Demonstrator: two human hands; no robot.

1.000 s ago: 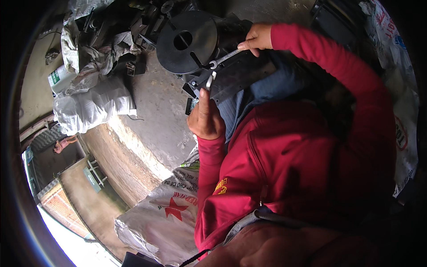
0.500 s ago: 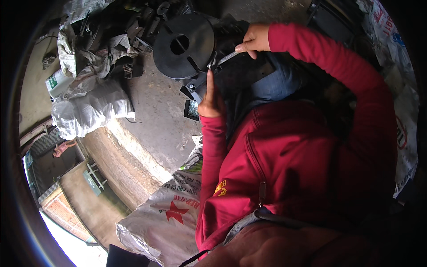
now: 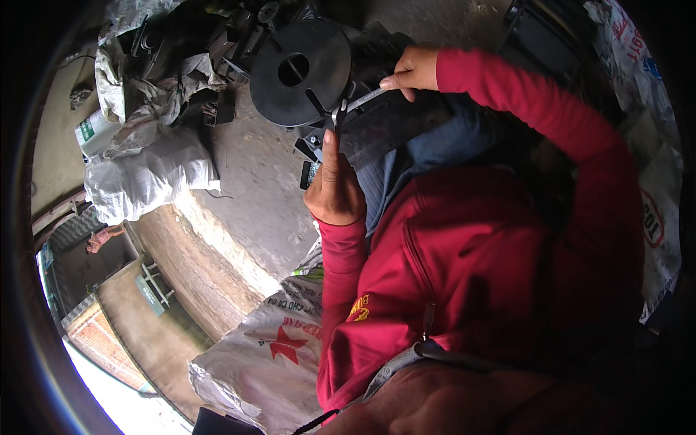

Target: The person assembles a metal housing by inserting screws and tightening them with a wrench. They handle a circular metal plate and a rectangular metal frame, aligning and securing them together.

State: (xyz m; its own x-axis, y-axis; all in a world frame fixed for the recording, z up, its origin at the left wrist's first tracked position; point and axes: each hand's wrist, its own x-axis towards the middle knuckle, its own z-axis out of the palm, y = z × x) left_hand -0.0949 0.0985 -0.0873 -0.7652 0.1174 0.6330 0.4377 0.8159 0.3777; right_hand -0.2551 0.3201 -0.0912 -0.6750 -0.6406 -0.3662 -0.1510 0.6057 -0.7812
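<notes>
Black and round, a disc-shaped machine part (image 3: 299,71) with a central hole sits at the top of the view, resting against a dark block of machinery (image 3: 384,119) on the person's lap. A slim metal spanner (image 3: 357,103) lies across the gap between disc and block, its open end just beside the disc's lower right edge.

The right hand (image 3: 412,70), coming from a red sleeve (image 3: 551,123), pinches the far end of the spanner between its closed fingertips. The left hand (image 3: 335,187) rises from below, loosely curled, with one finger stretched up so that its tip touches the spanner's open end; whether it actually grips anything cannot be told.

Grey concrete floor (image 3: 254,181) runs beneath the disc. To the left lie 2 or more pale woven sacks (image 3: 148,170) piled with dark metal scraps (image 3: 217,43), and a white canister with a green label (image 3: 93,132) stands just beside them. Another white sack with a red star print (image 3: 279,348) lies near the left elbow. More printed sacking (image 3: 652,210) hangs at the right edge.
</notes>
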